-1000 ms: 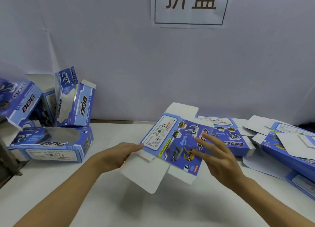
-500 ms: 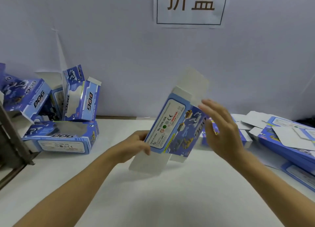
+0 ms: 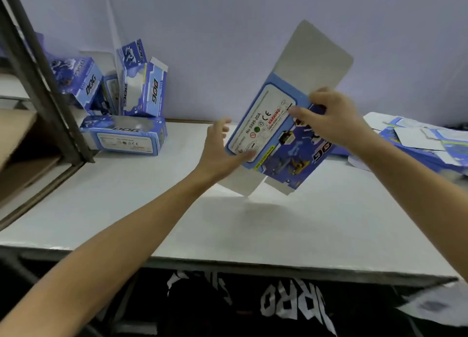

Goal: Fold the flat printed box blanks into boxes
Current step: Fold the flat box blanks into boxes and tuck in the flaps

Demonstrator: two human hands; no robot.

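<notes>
Standing at a white worktop against a pale wall, you hold the box blank tilted in the air, reading "No 5599-20A", "WARNING". Your right hand clamps its upper edge; your left hand, fingers straight, supports its lower-left side. Folded "DOG" boxes sit far left of your grip.

A white desk carries the work. At its back left stands a cluster of folded blue boxes, one lying on its side in front. Flat blue box blanks lie piled at its far right.
</notes>
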